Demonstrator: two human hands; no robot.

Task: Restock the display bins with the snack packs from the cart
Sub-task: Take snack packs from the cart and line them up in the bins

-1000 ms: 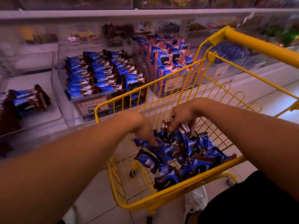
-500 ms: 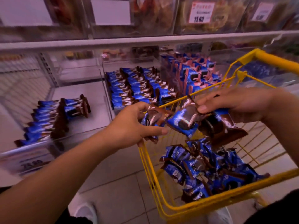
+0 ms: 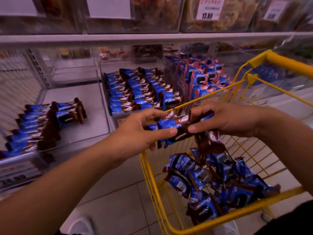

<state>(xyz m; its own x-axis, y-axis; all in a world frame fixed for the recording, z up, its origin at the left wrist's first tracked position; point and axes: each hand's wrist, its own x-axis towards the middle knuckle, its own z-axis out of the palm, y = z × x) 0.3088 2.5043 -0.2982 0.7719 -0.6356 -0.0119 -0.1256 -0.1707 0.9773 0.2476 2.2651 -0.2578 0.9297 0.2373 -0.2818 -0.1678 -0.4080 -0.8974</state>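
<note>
blue-and-brown foil snack packs [image 3: 171, 126]: a small bunch of them is held above the front left corner of the yellow wire shopping cart [image 3: 286, 63], between both hands. left hand [image 3: 140, 131] grips the bunch from the left, thumb along the underside, fingers curled over the top edge. right hand [image 3: 227, 119] holds the right end of the same bunch, thumb pressed underneath and fingers curled over the top; a further brown-ended pack [image 3: 210, 143] hangs down from below this hand, and i cannot tell exactly which fingers hold it.

loose pile of the same blue packs [image 3: 220, 182] lies in the bottom of the cart, well below the hands, jumbled with no order.

clear plastic display bin on the left [image 3: 94, 107]: partly filled, one row of packs [image 3: 42, 122] leaning along its left and front side, bare floor on the right part. clear middle bin [image 3: 108, 92], just beside it: filled with neat rows of the blue-and-brown packs [image 3: 140, 92]. next bin to the right holds upright blue-and-pink packs [image 3: 199, 77], partly behind the cart wire.

upper shelf: clear bins with brownish contents, blurred; a white price tag reading 13.80 [image 3: 209, 8]. pale tiled floor [image 3: 118, 192] under the cart.
</note>
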